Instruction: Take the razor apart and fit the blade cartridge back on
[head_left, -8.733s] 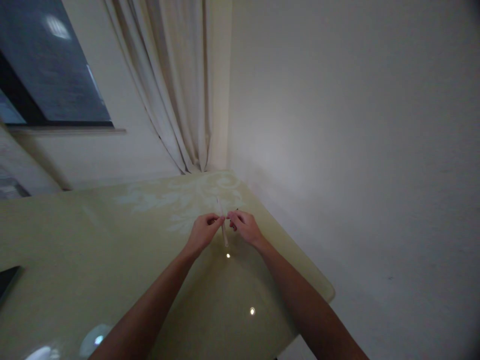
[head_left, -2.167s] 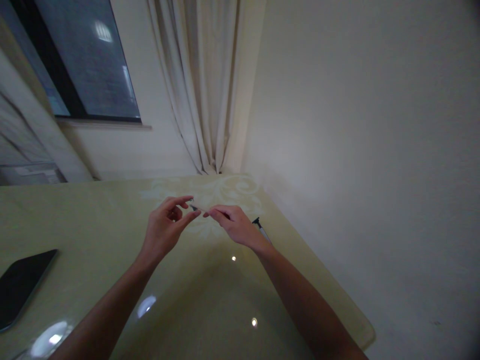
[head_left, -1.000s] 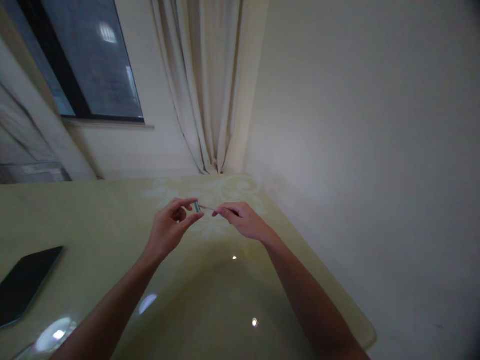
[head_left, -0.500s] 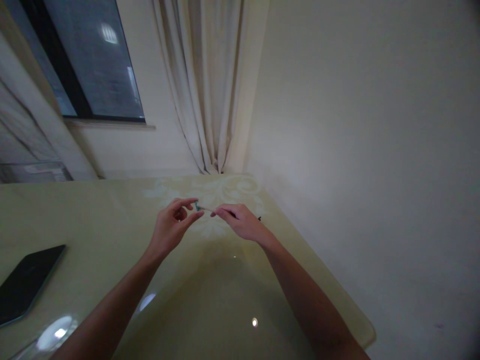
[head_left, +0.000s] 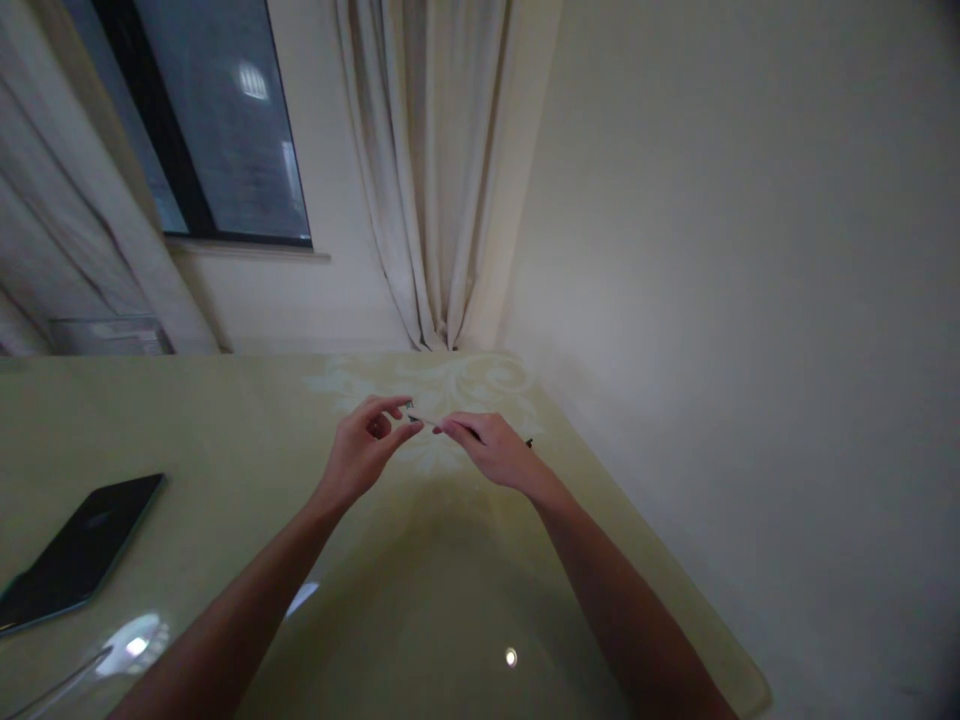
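Observation:
My left hand (head_left: 361, 448) is raised over the table, with its thumb and index finger pinching a small dark greenish piece (head_left: 412, 412). The piece is too small to name. From the right, a thin pale rod (head_left: 427, 420) reaches to the piece, and its tip seems to touch it. My right hand (head_left: 486, 447) is closed around the rod's other end. A short dark end (head_left: 529, 442) shows behind the right hand; whether it belongs to the rod I cannot tell.
A dark flat tablet-like device (head_left: 82, 545) lies at the left on the glossy pale table (head_left: 247, 430). Near the bottom left is a thin cable or stick (head_left: 64, 690). A wall (head_left: 712, 300) borders the table's right side; a curtain (head_left: 427, 180) hangs beyond the far edge.
The whole view has shifted, so the table, device and hands appear farther right. The small piece looks turned between the left fingers. Both hands keep their grips.

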